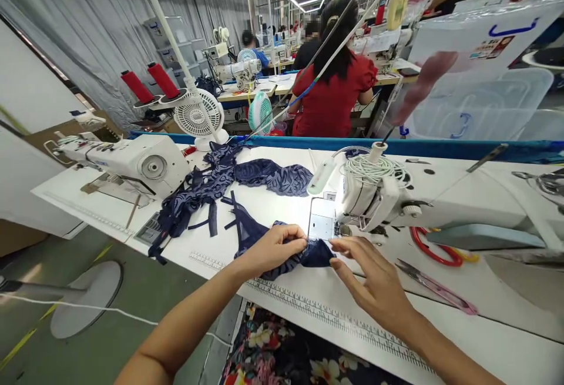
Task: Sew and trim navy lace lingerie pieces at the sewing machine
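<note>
A navy patterned fabric piece (286,266) lies at the table's front edge, just before the sewing machine's needle area. My left hand (278,250) pinches it, thumb against bent fingers. At its plain dark right end (318,254), my right hand (374,276) holds the edge between thumb and fingertips; the exact grip is partly hidden. Directly behind the fabric are the metal needle plate (321,225) and the head of the white sewing machine (365,197). More navy lace pieces (273,177) with loose straps are heaped on the table behind and left of my left hand.
Pink-handled thread snips (436,286) and red-handled scissors (436,248) lie right of my right hand. A second sewing machine (127,161) stands left. A white fan (199,116) and red thread cones (163,80) are behind it. A person in red (328,100) sits beyond the table.
</note>
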